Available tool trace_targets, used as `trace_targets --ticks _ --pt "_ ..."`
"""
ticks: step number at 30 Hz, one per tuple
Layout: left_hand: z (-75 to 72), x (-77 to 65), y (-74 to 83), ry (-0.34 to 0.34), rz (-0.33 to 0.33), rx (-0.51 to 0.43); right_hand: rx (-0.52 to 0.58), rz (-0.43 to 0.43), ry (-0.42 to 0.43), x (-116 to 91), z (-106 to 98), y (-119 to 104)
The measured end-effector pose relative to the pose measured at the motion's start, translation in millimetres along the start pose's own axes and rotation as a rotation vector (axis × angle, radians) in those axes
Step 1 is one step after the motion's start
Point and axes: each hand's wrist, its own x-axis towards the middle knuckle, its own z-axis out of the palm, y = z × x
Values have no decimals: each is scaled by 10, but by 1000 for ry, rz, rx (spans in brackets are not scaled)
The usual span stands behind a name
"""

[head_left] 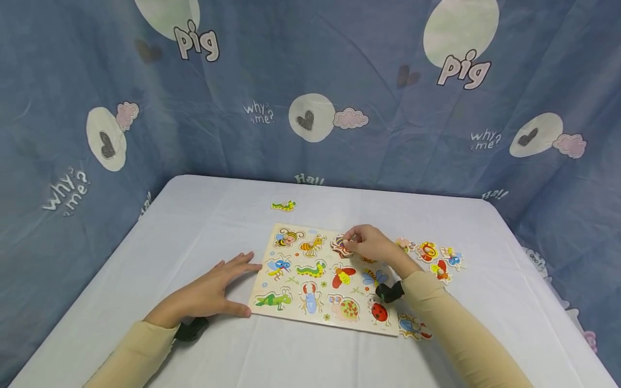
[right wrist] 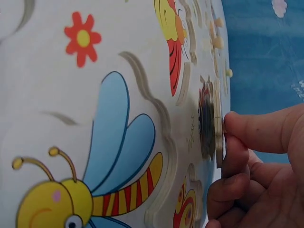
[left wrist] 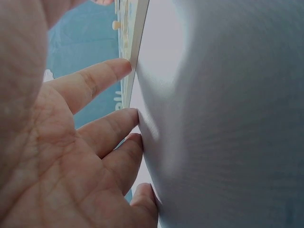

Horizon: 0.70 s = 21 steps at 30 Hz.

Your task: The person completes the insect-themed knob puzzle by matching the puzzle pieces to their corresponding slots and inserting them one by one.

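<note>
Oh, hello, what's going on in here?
A person is handling pieces of a bug-picture puzzle. The right hand pinches a striped piece over the far row of the board. The left hand is at the board's left edge, its fingers spread. Loose on the white table lie a caterpillar piece beyond the board, a blue beetle piece by its near right corner, and several others farther right.

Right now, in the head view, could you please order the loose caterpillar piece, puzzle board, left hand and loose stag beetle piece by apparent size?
1. Puzzle board
2. Left hand
3. Loose stag beetle piece
4. Loose caterpillar piece
</note>
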Motion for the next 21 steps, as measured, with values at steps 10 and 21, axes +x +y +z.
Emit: trace_targets --ticks 10,21 --pt "16 38 32 -12 -3 5 -15 21 -57 34 -20 17" --pt "-13 15 32 -7 1 17 -59 1 -72 63 -11 -16"
